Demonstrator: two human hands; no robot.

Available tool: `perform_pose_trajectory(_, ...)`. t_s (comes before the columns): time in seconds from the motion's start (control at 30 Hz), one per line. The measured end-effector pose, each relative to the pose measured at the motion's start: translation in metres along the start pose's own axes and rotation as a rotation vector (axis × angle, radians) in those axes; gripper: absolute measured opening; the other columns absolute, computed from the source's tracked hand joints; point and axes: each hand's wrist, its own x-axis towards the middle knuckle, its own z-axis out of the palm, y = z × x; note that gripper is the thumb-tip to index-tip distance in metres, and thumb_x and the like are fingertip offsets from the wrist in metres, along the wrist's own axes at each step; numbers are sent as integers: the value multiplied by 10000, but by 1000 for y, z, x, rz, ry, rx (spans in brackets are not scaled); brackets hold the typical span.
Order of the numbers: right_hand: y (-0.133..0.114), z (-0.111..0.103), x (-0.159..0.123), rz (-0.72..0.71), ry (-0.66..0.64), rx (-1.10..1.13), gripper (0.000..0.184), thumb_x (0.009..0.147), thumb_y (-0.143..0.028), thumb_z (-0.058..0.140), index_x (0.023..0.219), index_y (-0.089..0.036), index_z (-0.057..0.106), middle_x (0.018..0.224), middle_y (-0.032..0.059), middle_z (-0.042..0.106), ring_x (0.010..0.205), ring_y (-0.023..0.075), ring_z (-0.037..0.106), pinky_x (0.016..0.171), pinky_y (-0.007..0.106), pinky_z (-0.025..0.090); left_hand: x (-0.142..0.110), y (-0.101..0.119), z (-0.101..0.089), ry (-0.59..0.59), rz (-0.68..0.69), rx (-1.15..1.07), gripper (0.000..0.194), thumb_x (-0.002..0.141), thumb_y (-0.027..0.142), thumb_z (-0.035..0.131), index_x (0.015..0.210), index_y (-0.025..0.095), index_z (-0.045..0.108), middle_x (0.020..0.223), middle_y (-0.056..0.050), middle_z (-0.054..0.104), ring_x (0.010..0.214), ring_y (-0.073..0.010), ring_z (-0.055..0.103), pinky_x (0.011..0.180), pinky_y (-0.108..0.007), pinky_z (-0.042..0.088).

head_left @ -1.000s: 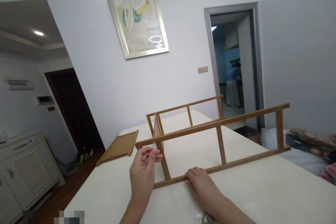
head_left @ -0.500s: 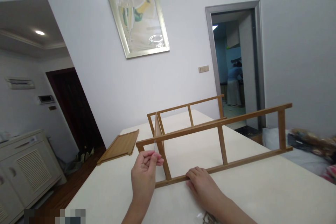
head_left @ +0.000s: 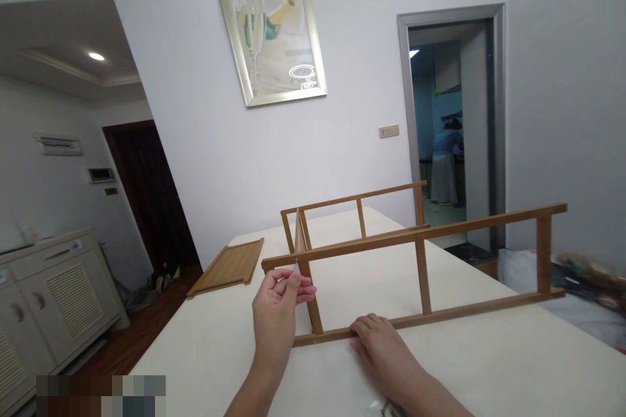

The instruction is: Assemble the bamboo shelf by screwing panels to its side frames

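Note:
A bamboo ladder-like frame (head_left: 420,264) lies on its side on the white table (head_left: 489,365), joined to a second frame (head_left: 359,218) behind it. My left hand (head_left: 278,309) is raised near the frame's left end, its fingers pinched on a small thin metal piece, probably a screw (head_left: 296,265), just under the upper rail. Resting flat on the lower rail, my right hand (head_left: 384,345) has its fingers lying over the wood.
A loose bamboo shelf board (head_left: 227,267) lies at the table's far left corner. Bags and clutter (head_left: 587,273) sit at the right. A white cabinet (head_left: 53,293) stands at the left. A person (head_left: 444,159) is in the room beyond the doorway.
The view has shifted slightly, so everything sits a little further right. My left hand keeps its pinch near the upper rail; my right hand stays on the lower rail.

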Motion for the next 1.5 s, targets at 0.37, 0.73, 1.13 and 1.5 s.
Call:
perform_pose_trajectory(0.37, 6, 7, 1, -14, -6, -51, 296, 874, -95, 411, 1054, -180, 631, 1074, 91, 653, 1018, 249, 523, 882, 366, 310, 0, -11, 3, -7, -18, -133, 311, 777, 402, 720, 855, 152, 552, 780, -57, 733, 683, -161, 712, 703, -309, 593)
perform_pose_trajectory(0.73, 24, 2, 14, 22, -91, -94, 526, 805, -1, 331, 1155, -240, 641, 1053, 82, 660, 990, 232, 518, 814, 333, 313, 4, -5, 4, -10, 33, -130, 285, 810, 399, 680, 846, 145, 555, 743, -56, 708, 653, -164, 699, 639, -308, 583)
perform_pose_trajectory(1.13, 28, 1, 17, 25, -62, -76, 469, 851, -50, 347, 1120, -255, 672, 1010, 78, 657, 961, 222, 520, 805, 323, 302, 6, -7, -1, 15, 30, -111, 299, 786, 403, 707, 858, 139, 587, 769, -50, 718, 661, -153, 699, 705, -319, 588)
perform_pose_trajectory(1.5, 26, -4, 14, 36, -58, -78, 479, 826, -20, 358, 1090, -255, 681, 993, 78, 650, 946, 217, 517, 784, 317, 297, 7, -8, -3, 51, 91, 28, 307, 758, 403, 726, 874, 128, 651, 772, -61, 719, 718, -193, 712, 657, -323, 603)
